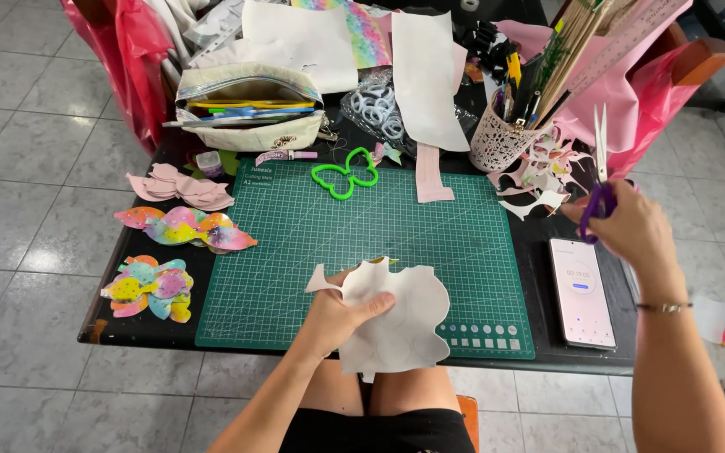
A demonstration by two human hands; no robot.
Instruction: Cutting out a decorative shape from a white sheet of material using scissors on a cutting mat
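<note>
A pale pink sheet cut into a rough butterfly outline [396,323] is held over the near edge of the green gridded cutting mat [295,252], gripped by the left hand [336,319], whose thumb lies across the sheet's face with the fingers closed behind it. The right hand [627,226] is raised over the right side of the black table [539,352], clenched around the purple handles of a pair of scissors [601,168] whose blades point straight up, nearly together. Just below that hand a smartphone [581,291] lies face up on the table, its screen lit. Off-cut scraps of white and pink paper [539,176] are heaped at the mat's far right corner beside a white lattice pen cup [495,141] stuffed with pens and rulers. A bright green butterfly-shaped outline template [344,177] rests at the mat's far edge. On the table's left side sit three stacks of cut butterfly shapes: plain pink [179,187], pastel rainbow [185,228], and spotted multicolour [149,288]. An open pencil pouch [249,109] stands behind them.
</note>
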